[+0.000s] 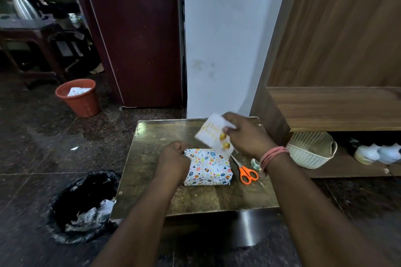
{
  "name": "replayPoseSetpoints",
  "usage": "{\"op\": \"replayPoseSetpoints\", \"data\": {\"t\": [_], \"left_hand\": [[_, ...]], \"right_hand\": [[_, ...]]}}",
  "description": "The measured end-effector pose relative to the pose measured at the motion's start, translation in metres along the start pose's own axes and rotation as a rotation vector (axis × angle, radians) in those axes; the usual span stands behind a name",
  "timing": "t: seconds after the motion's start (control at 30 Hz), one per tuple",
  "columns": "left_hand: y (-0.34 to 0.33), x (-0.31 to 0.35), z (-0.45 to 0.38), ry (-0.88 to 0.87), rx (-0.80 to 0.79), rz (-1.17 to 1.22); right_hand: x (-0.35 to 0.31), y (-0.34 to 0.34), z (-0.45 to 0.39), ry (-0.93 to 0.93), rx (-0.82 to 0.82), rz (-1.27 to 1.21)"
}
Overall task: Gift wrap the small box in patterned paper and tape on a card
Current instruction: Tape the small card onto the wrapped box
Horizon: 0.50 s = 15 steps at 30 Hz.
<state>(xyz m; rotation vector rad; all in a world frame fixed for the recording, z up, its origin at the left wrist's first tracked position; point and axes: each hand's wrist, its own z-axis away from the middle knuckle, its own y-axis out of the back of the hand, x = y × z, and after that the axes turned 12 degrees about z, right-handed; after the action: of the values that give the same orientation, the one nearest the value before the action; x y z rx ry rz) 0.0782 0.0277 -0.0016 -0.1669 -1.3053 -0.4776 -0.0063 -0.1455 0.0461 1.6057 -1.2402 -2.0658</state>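
Card (pixel 213 133) pinched in my right hand (pixel 247 136) above the wrapped box (pixel 209 168) — my left hand (pixel 173 158) rests curled at its left edge, scissors (pixel 246 171) just beside.

- One wrapped box (pixel 208 168), just below the gripped card and touching the left hand (pixel 173 159).
- One card (pixel 213 134), pinched in the right hand (pixel 247 136).
- Two hands.
- One pair of orange scissors (pixel 246 171), just below the gripping right hand.
- One tape roll (pixel 255 163), beside the scissors.
- One white basket (pixel 311 149), right of the grip.
- Two bins: an orange bucket (pixel 77 97) and a black-lined bin (pixel 83 206), both well left.
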Motion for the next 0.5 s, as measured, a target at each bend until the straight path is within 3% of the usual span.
{"op": "replayPoseSetpoints", "data": {"t": [0.13, 0.23, 0.33, 0.43, 0.5], "left_hand": [[0.013, 0.011, 0.001, -0.057, -0.036, 0.010], [0.029, 0.017, 0.006, -0.154, -0.243, -0.007], [0.030, 0.010, 0.008, -0.227, -0.417, -0.215], [0.025, 0.003, -0.001, -0.317, -0.369, -0.509], [0.024, 0.001, -0.004, -0.341, -0.345, -0.581]], "right_hand": [[0.002, -0.025, 0.019, 0.022, -0.142, 0.108], [0.005, -0.037, 0.015, 0.036, -0.096, 0.085], [0.008, -0.045, 0.007, 0.078, 0.003, 0.064], [0.011, -0.048, -0.002, 0.063, 0.005, 0.064], [0.016, -0.051, -0.007, 0.058, 0.002, 0.079]]}}
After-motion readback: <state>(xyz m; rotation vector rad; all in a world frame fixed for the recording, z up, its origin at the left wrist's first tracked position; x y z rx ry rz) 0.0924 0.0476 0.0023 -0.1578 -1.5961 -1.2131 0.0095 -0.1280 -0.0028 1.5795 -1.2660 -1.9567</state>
